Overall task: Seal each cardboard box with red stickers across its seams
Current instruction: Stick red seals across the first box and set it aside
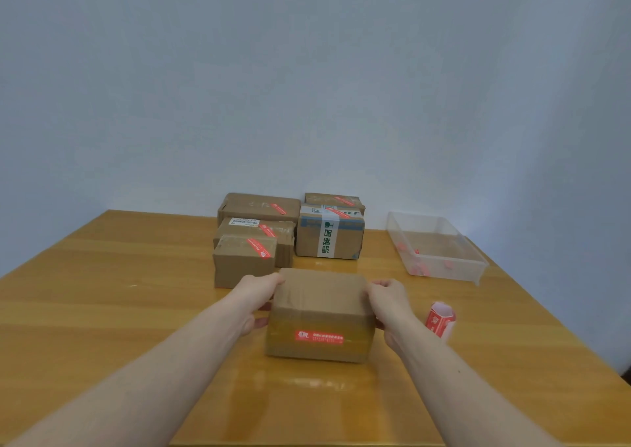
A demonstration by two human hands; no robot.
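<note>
A brown cardboard box sits on the wooden table in front of me, with a red sticker on its near face. My left hand grips its left side, fingers curled over the top edge and thumb on the side. My right hand grips its right side the same way. A roll of red stickers stands on the table just right of my right hand.
Several sealed boxes with red stickers stand behind: one small box, two stacked behind it, a taped box. A clear plastic tray holding red scraps is at the back right. The table edge runs along the right.
</note>
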